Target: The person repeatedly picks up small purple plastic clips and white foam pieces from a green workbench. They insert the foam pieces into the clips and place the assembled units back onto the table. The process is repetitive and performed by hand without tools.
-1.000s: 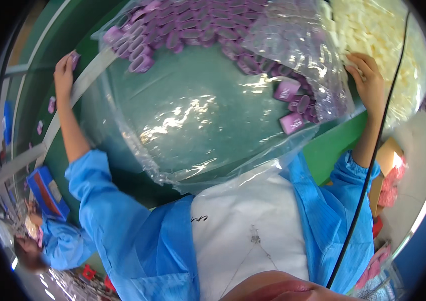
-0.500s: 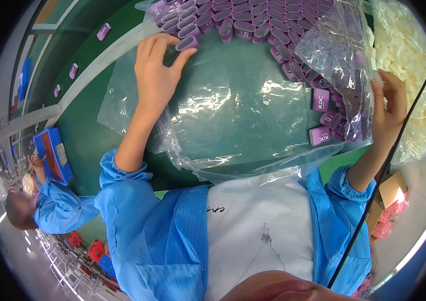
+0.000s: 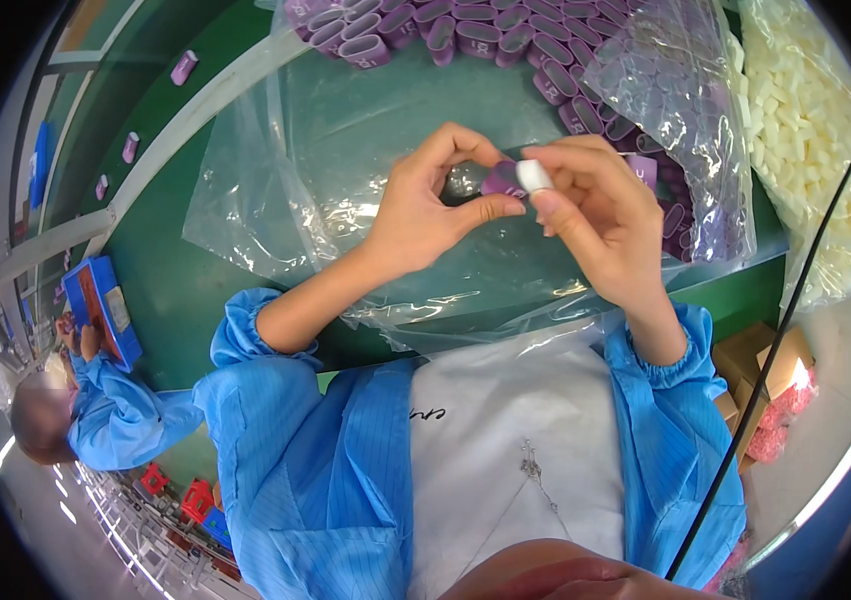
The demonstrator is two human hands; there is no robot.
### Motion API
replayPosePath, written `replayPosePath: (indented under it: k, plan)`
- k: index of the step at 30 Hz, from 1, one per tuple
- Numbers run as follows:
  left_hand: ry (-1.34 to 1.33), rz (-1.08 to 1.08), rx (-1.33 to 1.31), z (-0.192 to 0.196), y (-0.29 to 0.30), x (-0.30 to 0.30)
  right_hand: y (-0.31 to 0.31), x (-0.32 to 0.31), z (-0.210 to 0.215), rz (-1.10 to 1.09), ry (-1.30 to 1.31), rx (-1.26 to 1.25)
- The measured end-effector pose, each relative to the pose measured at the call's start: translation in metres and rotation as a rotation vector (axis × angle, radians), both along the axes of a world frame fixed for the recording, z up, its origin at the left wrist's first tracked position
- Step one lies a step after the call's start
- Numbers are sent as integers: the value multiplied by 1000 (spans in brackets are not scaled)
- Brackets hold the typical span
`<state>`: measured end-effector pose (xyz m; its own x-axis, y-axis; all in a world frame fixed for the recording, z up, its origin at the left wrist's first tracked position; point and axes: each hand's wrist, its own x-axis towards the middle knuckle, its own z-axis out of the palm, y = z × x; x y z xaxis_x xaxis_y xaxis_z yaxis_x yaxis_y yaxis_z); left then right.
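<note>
In front of my chest, my left hand [image 3: 425,205] pinches a small purple oval sleeve [image 3: 500,180] between thumb and fingers. My right hand [image 3: 605,210] grips a small white block [image 3: 533,176], which sits against the right end of that sleeve. Whether the block is inside the sleeve or only touching it, I cannot tell. Beyond my hands, many purple hollow sleeves [image 3: 477,38] stand packed side by side at the far edge. More of them lie under a clear plastic bag [image 3: 725,140] right of my right hand.
White blocks [image 3: 795,120] fill a clear bag at the far right. Plastic sheeting [image 3: 245,200] covers the green table [image 3: 160,290]. A dark cable [image 3: 795,290] crosses the right side. At left, a co-worker in a blue sleeve [image 3: 120,425] handles a blue tray [image 3: 105,300].
My left hand has come back from the far rows with a purple sleeve. My right hand has moved left from beside the white blocks, and both hands now meet in the middle.
</note>
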<state>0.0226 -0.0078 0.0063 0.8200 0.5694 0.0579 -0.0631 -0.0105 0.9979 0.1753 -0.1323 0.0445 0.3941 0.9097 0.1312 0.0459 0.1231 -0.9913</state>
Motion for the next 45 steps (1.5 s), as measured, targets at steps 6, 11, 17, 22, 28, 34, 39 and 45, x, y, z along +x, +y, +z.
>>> replayPosePath:
  k: [6,11,17,22,28,34,39,45]
  plan:
    - [104,82,481,-5,-3,5,-4,13,-5,16,-370,-6]
    - [144,112,462,-5,-7,5,0,10,-11,85,-679,110]
    - [112,129,500,-7,-7,6,4,-9,-15,-45,-796,107]
    - [119,144,529,-8,-9,5,0,-16,-18,-93,-818,103]
    - [134,149,505,-8,-8,6,5,-2,-24,-6,-816,191]
    - [126,142,532,-8,-8,6,-2,8,-23,-11,-936,255]
    - [127,150,573,-9,-11,7,-2,7,-30,-18,-1056,293]
    - [105,126,584,-11,-11,5,-4,4,-32,-17,-1145,316]
